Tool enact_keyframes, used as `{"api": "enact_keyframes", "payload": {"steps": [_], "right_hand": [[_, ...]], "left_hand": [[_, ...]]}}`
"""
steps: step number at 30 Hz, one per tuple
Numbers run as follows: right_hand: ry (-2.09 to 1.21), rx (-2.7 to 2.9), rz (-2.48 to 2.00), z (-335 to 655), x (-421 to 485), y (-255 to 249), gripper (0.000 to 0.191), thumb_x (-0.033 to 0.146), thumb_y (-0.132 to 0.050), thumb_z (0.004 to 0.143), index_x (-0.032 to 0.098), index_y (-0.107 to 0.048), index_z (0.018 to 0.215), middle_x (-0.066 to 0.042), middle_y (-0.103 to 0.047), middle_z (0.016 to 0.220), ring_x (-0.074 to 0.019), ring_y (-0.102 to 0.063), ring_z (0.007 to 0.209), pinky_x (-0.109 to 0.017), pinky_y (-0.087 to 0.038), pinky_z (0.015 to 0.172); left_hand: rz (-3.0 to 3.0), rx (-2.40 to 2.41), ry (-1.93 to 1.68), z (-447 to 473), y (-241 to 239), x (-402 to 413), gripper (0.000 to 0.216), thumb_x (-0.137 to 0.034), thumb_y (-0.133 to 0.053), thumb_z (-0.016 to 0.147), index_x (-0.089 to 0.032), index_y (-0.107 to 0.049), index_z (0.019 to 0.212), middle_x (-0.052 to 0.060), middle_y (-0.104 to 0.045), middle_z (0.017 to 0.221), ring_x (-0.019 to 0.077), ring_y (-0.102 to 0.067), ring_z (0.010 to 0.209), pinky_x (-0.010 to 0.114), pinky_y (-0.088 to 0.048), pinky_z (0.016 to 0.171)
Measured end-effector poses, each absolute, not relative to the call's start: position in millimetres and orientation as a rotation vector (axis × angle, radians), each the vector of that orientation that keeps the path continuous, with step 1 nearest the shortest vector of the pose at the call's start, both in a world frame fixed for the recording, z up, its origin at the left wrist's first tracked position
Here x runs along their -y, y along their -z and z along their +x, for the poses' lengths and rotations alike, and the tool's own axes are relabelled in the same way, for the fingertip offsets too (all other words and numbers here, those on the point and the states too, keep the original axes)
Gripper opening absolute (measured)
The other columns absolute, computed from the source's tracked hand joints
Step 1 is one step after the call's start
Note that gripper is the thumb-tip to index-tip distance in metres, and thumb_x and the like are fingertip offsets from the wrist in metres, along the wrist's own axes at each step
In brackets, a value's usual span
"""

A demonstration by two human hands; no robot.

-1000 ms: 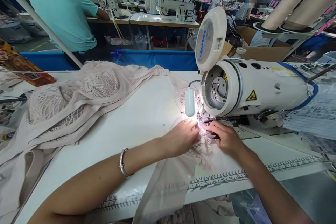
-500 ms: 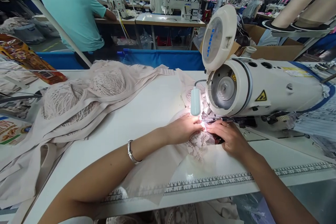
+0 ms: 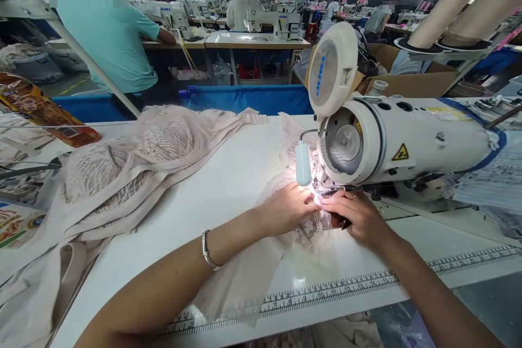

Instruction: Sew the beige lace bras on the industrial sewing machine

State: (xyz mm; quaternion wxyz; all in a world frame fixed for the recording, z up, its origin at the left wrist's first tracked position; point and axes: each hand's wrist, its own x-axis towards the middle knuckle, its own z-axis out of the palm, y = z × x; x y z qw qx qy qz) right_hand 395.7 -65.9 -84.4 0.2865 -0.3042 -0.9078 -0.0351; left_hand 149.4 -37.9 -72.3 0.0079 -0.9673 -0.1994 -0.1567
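My left hand (image 3: 291, 207) is closed, its bent fingertips gripping a beige lace bra piece (image 3: 306, 235) beside the needle area of a white sewing machine (image 3: 411, 133). From the other side, the fingers of my right hand (image 3: 359, 215) reach forward and press together on the same lace. A small dark tool (image 3: 346, 223) shows under my right palm; its kind is hard to make out. Sheer mesh (image 3: 244, 288) hangs from the piece under my left forearm toward the table edge. A small lamp (image 3: 303, 164) lights the sewing spot, and the needle itself is hidden.
Beige lace bras (image 3: 163, 141) lie piled on the left of the white table (image 3: 179, 209). A printed ruler strip (image 3: 326, 291) runs along its front edge. Behind stand a brown-orange packet (image 3: 53, 117), thread cones (image 3: 442, 16) and a cardboard box (image 3: 420, 82). A co-worker in turquoise (image 3: 101, 32) sits beyond.
The camera view has tilted up slightly. My left fingers have bent more and shifted a little toward my right hand at the lace. My right hand stays nearly in place.
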Motion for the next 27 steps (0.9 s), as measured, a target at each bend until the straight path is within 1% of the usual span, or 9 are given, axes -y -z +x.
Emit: {"api": "enact_keyframes", "payload": {"steps": [5,7,9,12,15,19,22,24,27], "right_hand": [[0.126,2.445,-0.894,395.8,66.3,85.9,0.06,-0.01,-0.04,0.071,0.023,-0.068,0.114,-0.003,-0.076,0.114,-0.0225,-0.068,0.104,-0.037,-0.056,0.081],[0.142,2.437,-0.88,395.0,67.0,85.8,0.056,-0.008,-0.041,0.074,0.023,-0.068,0.111,-0.004,-0.076,0.112,-0.0228,-0.068,0.102,-0.038,-0.056,0.081],[0.142,2.418,-0.834,394.2,67.3,86.0,0.051,-0.007,-0.042,0.077,0.023,-0.069,0.108,-0.004,-0.077,0.109,-0.0228,-0.068,0.099,-0.039,-0.056,0.081],[0.129,2.413,-0.812,394.0,66.6,86.5,0.05,-0.006,-0.042,0.077,0.022,-0.069,0.107,-0.004,-0.077,0.107,-0.0219,-0.068,0.096,-0.039,-0.057,0.081],[0.112,2.426,-0.864,394.6,66.0,87.1,0.052,-0.006,-0.042,0.076,0.021,-0.07,0.11,-0.005,-0.076,0.111,-0.0221,-0.068,0.1,-0.037,-0.057,0.08],[0.115,2.431,-0.874,394.8,65.8,87.5,0.052,-0.004,-0.042,0.081,0.022,-0.07,0.116,-0.005,-0.076,0.114,-0.0221,-0.068,0.101,-0.038,-0.058,0.082],[0.138,2.423,-0.827,394.5,66.0,86.9,0.049,-0.004,-0.043,0.081,0.022,-0.07,0.113,-0.005,-0.076,0.112,-0.0223,-0.068,0.098,-0.04,-0.057,0.084],[0.143,2.419,-0.816,394.5,66.3,86.4,0.046,-0.004,-0.045,0.081,0.021,-0.07,0.11,-0.005,-0.077,0.11,-0.0226,-0.068,0.097,-0.04,-0.057,0.084],[0.132,2.427,-0.835,394.8,66.3,86.5,0.048,-0.004,-0.043,0.08,0.022,-0.07,0.11,-0.005,-0.076,0.111,-0.0225,-0.068,0.099,-0.04,-0.057,0.084]], "left_hand": [[-2.975,0.604,0.453,151.8,73.7,39.6,0.026,-0.007,-0.038,0.099,-0.011,-0.063,0.094,0.011,-0.063,0.092,0.0213,-0.056,0.084,0.032,-0.04,0.067],[-2.974,0.592,0.443,152.1,73.4,40.3,0.025,-0.007,-0.037,0.1,-0.011,-0.062,0.097,0.01,-0.062,0.089,0.0209,-0.056,0.081,0.033,-0.041,0.067],[-2.978,0.598,0.431,151.5,72.9,40.5,0.024,-0.006,-0.039,0.098,-0.012,-0.062,0.103,0.009,-0.063,0.09,0.0204,-0.055,0.077,0.033,-0.04,0.065],[-2.977,0.604,0.421,150.5,73.2,40.2,0.024,-0.005,-0.043,0.094,-0.014,-0.062,0.107,0.01,-0.064,0.095,0.0221,-0.056,0.08,0.033,-0.038,0.063],[-2.949,0.607,0.435,151.0,75.0,40.4,0.022,-0.005,-0.043,0.094,-0.012,-0.062,0.102,0.012,-0.064,0.098,0.0237,-0.057,0.086,0.033,-0.039,0.065],[-2.929,0.589,0.438,152.1,77.4,41.1,0.023,-0.005,-0.04,0.095,-0.01,-0.061,0.099,0.011,-0.063,0.095,0.0224,-0.056,0.082,0.035,-0.04,0.068],[-2.929,0.627,0.446,151.8,76.8,41.1,0.016,-0.011,-0.047,0.094,-0.013,-0.061,0.103,0.008,-0.062,0.092,0.0219,-0.054,0.076,0.035,-0.038,0.066],[-2.922,0.656,0.441,151.5,75.7,41.2,0.014,-0.015,-0.051,0.094,-0.015,-0.061,0.103,0.008,-0.062,0.093,0.0222,-0.054,0.076,0.034,-0.036,0.065],[-2.898,0.697,0.43,151.7,74.9,42.3,0.016,-0.013,-0.046,0.096,-0.014,-0.061,0.094,0.01,-0.063,0.096,0.0223,-0.054,0.081,0.035,-0.037,0.069]]}}
